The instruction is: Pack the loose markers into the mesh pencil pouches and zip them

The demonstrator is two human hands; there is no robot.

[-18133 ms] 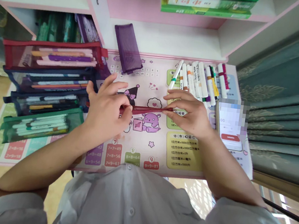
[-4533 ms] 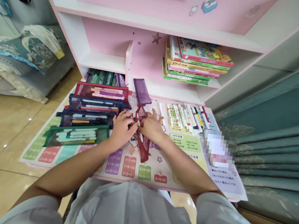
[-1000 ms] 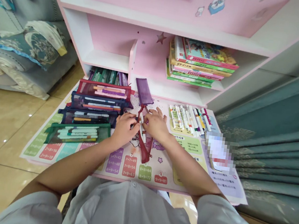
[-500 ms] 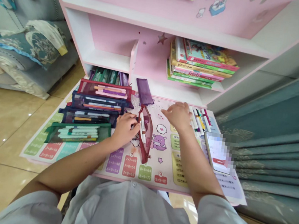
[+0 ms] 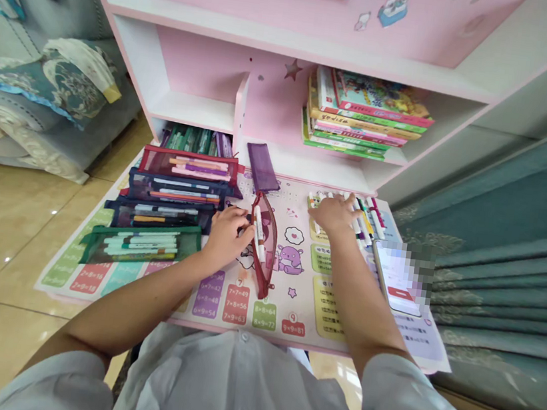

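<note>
A dark red mesh pencil pouch [image 5: 265, 261] lies open on the pink desk mat [image 5: 292, 295], with a white marker [image 5: 259, 233] inside it. My left hand [image 5: 225, 234] grips the pouch's left edge near its open end. My right hand [image 5: 335, 213] rests on the row of loose white markers [image 5: 367, 219] at the back right, its fingers curled over them; whether it holds one is hidden.
Several filled mesh pouches, red [image 5: 188, 165], navy [image 5: 177, 189], dark [image 5: 158, 215] and green [image 5: 140, 244], are stacked at the left. An empty purple pouch [image 5: 262, 166] leans at the back. A phone [image 5: 397, 278] lies at the right. Books [image 5: 366, 113] sit on the shelf.
My right hand left the red pouch and moved right and back to the row of markers. The left hand stayed on the pouch, which now holds a white marker.
</note>
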